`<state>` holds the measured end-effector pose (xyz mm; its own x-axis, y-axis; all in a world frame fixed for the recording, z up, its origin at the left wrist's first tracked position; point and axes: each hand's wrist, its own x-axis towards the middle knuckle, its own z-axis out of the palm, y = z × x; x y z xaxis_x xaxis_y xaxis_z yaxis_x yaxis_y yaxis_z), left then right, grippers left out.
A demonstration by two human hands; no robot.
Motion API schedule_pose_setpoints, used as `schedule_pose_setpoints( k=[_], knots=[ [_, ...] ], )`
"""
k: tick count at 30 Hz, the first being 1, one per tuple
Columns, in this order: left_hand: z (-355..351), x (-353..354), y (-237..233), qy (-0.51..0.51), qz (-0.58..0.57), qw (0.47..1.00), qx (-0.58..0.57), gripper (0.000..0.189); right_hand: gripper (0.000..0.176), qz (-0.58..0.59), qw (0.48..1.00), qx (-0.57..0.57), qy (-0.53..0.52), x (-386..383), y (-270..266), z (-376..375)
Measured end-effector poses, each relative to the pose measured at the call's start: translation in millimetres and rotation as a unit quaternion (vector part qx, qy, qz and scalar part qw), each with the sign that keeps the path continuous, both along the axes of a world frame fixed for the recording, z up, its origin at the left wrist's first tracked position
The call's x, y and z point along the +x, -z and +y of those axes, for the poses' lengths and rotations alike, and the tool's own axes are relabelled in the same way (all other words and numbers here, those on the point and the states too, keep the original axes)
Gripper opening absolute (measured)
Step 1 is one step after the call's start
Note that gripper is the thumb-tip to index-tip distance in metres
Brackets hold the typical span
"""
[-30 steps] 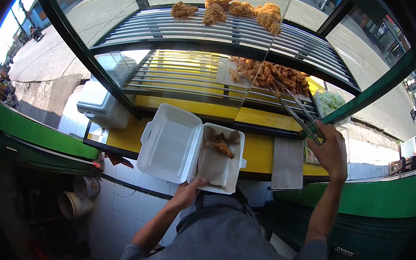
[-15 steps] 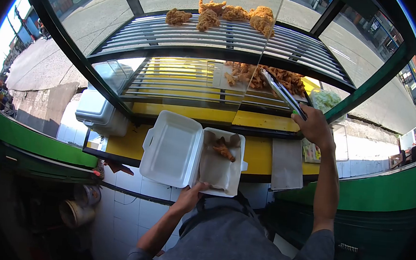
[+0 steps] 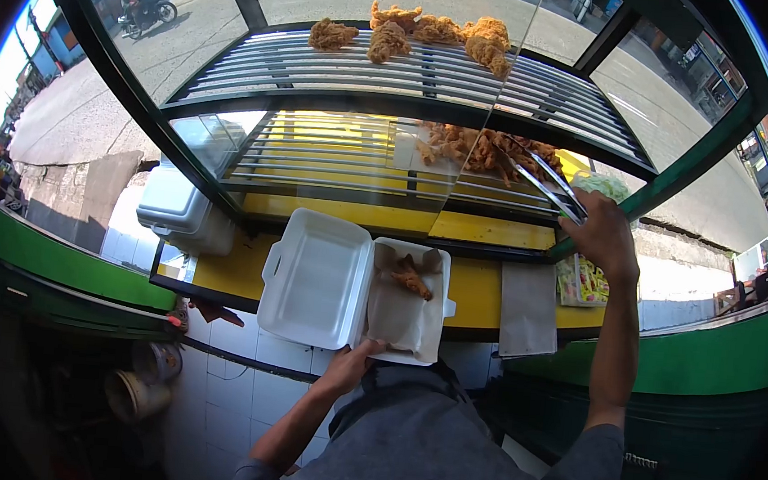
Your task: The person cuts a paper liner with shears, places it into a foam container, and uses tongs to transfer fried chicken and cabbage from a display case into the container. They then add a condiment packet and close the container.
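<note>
My left hand (image 3: 352,364) grips the near edge of an open white foam box (image 3: 318,280), thumb over its rim. Brown paper (image 3: 394,317) lines the box's right half, and one piece of fried chicken (image 3: 412,280) lies on it. In my right hand (image 3: 603,232) is a pair of metal tongs (image 3: 546,182), reaching into the display case from the right. The tongs' arms are spread, their tips at the pile of small fried chicken pieces (image 3: 472,148) on the lower shelf. Glass partly covers that pile.
Larger fried chicken pieces (image 3: 437,29) sit on the upper slatted rack (image 3: 326,64). Closed foam boxes (image 3: 175,201) are stacked at left. Brown paper sheets (image 3: 528,310) and a tub of sachets (image 3: 584,283) lie at right. The case's dark green post (image 3: 676,191) stands beside my right hand.
My right hand has moved right and slightly down, and the tongs have spread wider over the pile. A motorbike with a rider has come into view on the road. The foam box stays put.
</note>
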<state>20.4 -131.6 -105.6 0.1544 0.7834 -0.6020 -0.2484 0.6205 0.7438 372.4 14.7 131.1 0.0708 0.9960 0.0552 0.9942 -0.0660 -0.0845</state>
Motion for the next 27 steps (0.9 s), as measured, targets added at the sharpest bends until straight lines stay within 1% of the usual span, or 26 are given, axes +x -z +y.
schedule_pose_setpoints(
  k=[3,6,9,11,12,13,15,17,19,21,22,24,25,26,27],
  knots=[
    [-0.7,0.1,0.4,0.005,0.013,1.000,-0.002,0.036,0.051,-0.058,0.998,-0.003,-0.014,-2.7,4.7,8.2],
    [-0.4,-1.3,3.1,0.018,0.032,0.999,0.004,0.036,0.049,-0.076,0.997,-0.032,0.000,-9.8,2.9,16.7],
    [-0.6,-0.2,0.3,0.011,0.022,1.000,0.006,0.037,0.046,-0.053,0.998,0.011,-0.021,3.5,9.4,18.9],
    [-1.5,3.7,-6.1,-0.006,0.004,1.000,0.011,0.039,0.047,0.018,0.998,0.045,-0.034,17.8,15.6,16.7],
    [-2.1,3.5,-2.0,-0.005,0.002,1.000,0.016,0.039,0.048,0.054,0.996,0.061,-0.041,20.1,16.5,13.5],
    [-2.6,2.2,5.2,-0.005,0.000,1.000,0.021,0.040,0.049,0.129,0.991,0.040,-0.014,21.0,15.2,8.4],
    [-4.9,2.9,8.9,-0.012,-0.013,1.000,0.018,0.040,0.052,0.276,0.960,-0.008,0.042,20.4,4.8,-11.0],
    [-4.4,5.5,3.8,-0.033,-0.037,0.999,0.004,0.040,0.056,0.313,0.946,-0.053,0.072,31.3,-1.9,-36.1],
    [-6.5,4.0,-17.1,0.012,0.075,0.994,0.075,0.039,0.057,0.337,0.932,-0.105,0.085,35.6,-10.6,-61.4],
    [-10.4,3.8,-20.3,0.036,0.131,0.984,0.115,0.039,0.057,0.349,0.919,-0.163,0.088,36.9,-17.1,-85.4],
    [-11.2,3.8,-15.0,0.037,0.132,0.983,0.122,0.039,0.056,0.346,0.924,-0.161,0.034,36.3,-13.5,-91.6],
    [-9.3,3.4,-8.3,0.036,0.118,0.988,0.088,0.039,0.055,0.341,0.925,-0.154,-0.068,30.1,-7.2,-103.5],
    [-6.1,3.8,-6.4,0.033,0.104,0.993,0.045,0.039,0.049,0.325,0.925,-0.168,-0.099,21.1,-8.7,-105.0],
    [-4.6,4.4,-6.0,0.029,0.090,0.996,0.002,0.039,0.048,0.306,0.926,-0.191,-0.110,8.8,-14.6,-104.9],
    [-6.1,5.8,-9.8,0.048,0.118,0.990,0.066,0.039,0.046,0.285,0.926,-0.215,-0.122,-4.1,-22.4,-103.4]
  ],
)
